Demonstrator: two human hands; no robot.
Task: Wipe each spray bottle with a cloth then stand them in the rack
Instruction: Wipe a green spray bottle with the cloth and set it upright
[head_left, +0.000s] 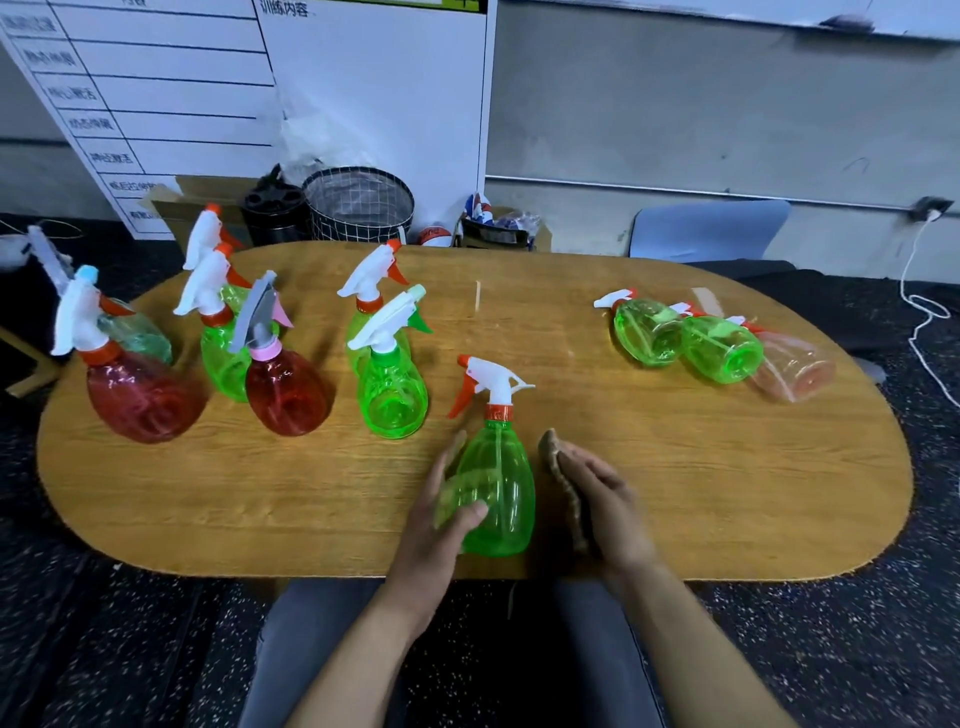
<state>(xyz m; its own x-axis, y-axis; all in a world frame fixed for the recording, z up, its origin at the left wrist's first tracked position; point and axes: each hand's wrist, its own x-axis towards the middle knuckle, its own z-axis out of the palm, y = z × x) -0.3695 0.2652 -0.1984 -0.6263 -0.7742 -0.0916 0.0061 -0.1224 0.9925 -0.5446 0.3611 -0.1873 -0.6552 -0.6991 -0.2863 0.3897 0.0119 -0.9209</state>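
- Nearest to us, our left hand (441, 519) grasps the green spray bottle (496, 486) that stands upright close to the near edge of the bench (727, 467), thumb across its front and fingers round its left side.
- Just beside the bottle on its right, our right hand (605, 499) grips a brownish cloth (563, 488), folded against the palm. Whether the cloth touches the bottle we cannot tell; a thin gap seems to show between them.
- We judge this bottle to be the one in hand for wiping, either about to be rubbed or mid-wipe.
- Farther back on the left stands a cluster of upright bottles: two red ones (140, 384), several green ones (392, 389) and a pale bluish one (143, 338) at the far left. Nothing tells us whether these are wiped already.
- Farther back on the right, three bottles lie on their sides, touching in a row: two green (647, 332) and one faint pink (792, 371).
- We see no rack on the bench. If the standing group is the finished side, most of the work is done and the three lying bottles are left; if not, nearly all of it is left. We cannot settle which.
- Beyond the bench, on the floor, stand a wire basket (358, 205), a black holder (272, 208) and a white board (363, 78) with printed rows leaning on the wall.
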